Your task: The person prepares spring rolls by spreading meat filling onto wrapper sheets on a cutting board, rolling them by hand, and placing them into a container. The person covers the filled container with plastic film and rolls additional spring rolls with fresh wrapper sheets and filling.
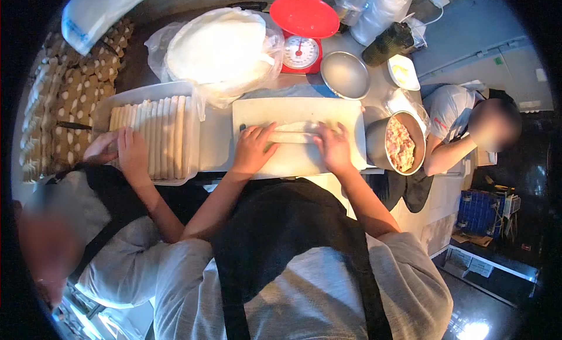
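Observation:
On a white cutting board (252, 114) lies a long, thin, pale spring roll (294, 137), with a loose flap of its wrapper (297, 127) along the far side. My left hand (254, 150) is at the roll's left end, fingers stretched out and thumb apart, the end lying between them. At the right end, my right hand (333, 147) has its fingers spread, the thumb by the roll. Right of the board, a metal pot (379, 147) holds a pinkish minced filling (401, 144). Finished rolls (155, 135) lie side by side in a clear plastic tub (195, 129) to the left.
A co-worker's hands (126, 150) are at the tub. Behind the board are a bagged stack of white wrappers (216, 44), a red scale (301, 53) and a metal bowl (345, 75). Egg trays (76, 100) stand far left. Another person (456, 123) sits right.

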The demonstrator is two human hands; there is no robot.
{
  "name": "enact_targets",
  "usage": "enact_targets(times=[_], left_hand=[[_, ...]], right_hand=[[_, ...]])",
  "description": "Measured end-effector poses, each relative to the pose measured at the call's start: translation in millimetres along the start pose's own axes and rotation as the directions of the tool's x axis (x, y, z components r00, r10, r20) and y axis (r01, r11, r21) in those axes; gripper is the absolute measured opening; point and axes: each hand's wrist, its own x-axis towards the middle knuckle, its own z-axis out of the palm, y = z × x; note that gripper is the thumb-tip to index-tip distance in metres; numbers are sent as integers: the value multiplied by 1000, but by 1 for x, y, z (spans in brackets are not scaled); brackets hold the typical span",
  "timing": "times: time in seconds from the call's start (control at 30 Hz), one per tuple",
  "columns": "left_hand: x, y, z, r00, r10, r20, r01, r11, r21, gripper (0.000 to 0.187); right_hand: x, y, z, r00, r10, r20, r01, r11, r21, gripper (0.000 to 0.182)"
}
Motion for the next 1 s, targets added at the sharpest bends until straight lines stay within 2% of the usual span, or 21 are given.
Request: enact_targets(times=[0.03,0.13,0.17,0.23,0.27,0.37,0.4,0.5,0.63,0.67,0.77,0.83,0.9,1.0], left_hand=[[1,1,0,1000,16,-17,-15,1000,8,56],[1,3,-3,998,48,-31,-47,999,22,54],[2,2,-3,999,47,-25,-47,999,15,54],[2,2,-2,999,48,-20,-48,999,0,53],[3,1,-2,999,50,-22,-50,999,-9,53],[3,2,-3,998,56,-37,-56,998,-12,52],[2,3,-2,998,53,-45,-54,999,-8,52],[0,3,-1,1000,24,-17,-24,1000,13,53],[0,3,-5,1000,24,-3,-24,1000,-17,53],[0,3,-5,1000,27,0,-27,1000,-15,53],[1,3,-4,999,36,18,-36,999,-1,53],[1,6,-6,999,46,29,-47,999,28,53],[4,18,-14,997,68,38,-70,995,71,55],[11,48,-15,938,279,204,-281,959,-23,63]], right_hand=[[-6,8,-4,998,40,-48,-41,999,-22,45],[-6,-5,4,991,130,-36,-130,991,15,44],[2,-16,10,994,108,6,-108,992,68,44],[15,-35,25,995,-92,-48,98,985,140,45],[18,-41,25,988,-116,-106,132,979,158,44],[4,-15,14,998,64,-22,-65,997,-34,42],[-2,-8,5,994,83,-67,-87,995,-57,42],[-4,-11,0,984,180,-5,-180,981,-69,43],[19,-43,20,998,-58,-21,60,992,112,42],[18,-45,15,1000,-6,26,3,995,104,40],[-8,-2,3,990,135,-37,-137,990,-33,38],[-26,22,-15,975,171,-140,-184,979,-87,33],[-30,35,-27,960,237,-148,-250,966,-72,29],[-24,33,-37,948,242,-206,-252,967,-25,31]])
